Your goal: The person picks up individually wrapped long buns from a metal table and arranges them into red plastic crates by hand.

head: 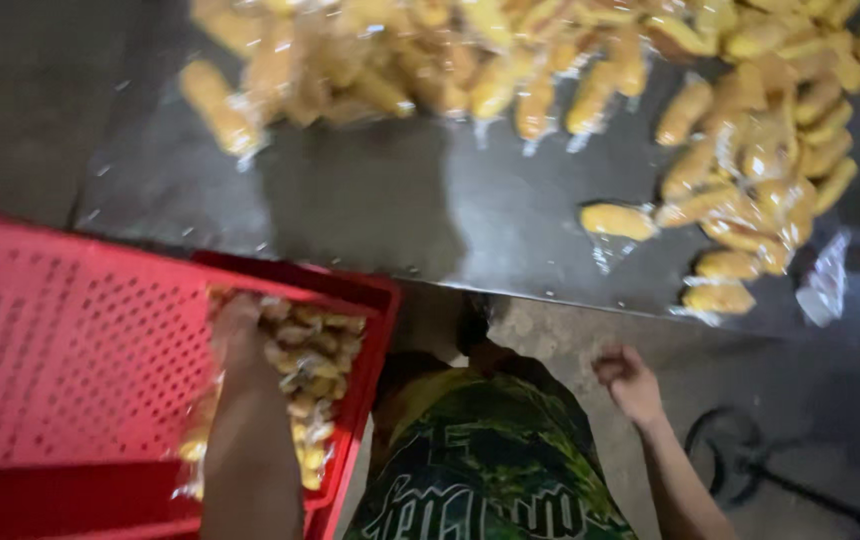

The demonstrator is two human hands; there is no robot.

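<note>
Two hands in view: left hand point(238, 322) down in red crate point(70, 340), fingers on wrapped buns point(310, 370) stacked along crate's right wall; grip blurred, can't tell if closed. Right hand point(630, 382) free over floor, fingers loosely curled, holding nothing. Only one column of buns packed so far, rest of crate bare. Lots left: loose wrapped buns point(750, 150) heaped on far and right parts of steel table point(380, 210). Judged early stage, most packing undone. Empty wrapper point(825, 280) near table's right edge.
</note>
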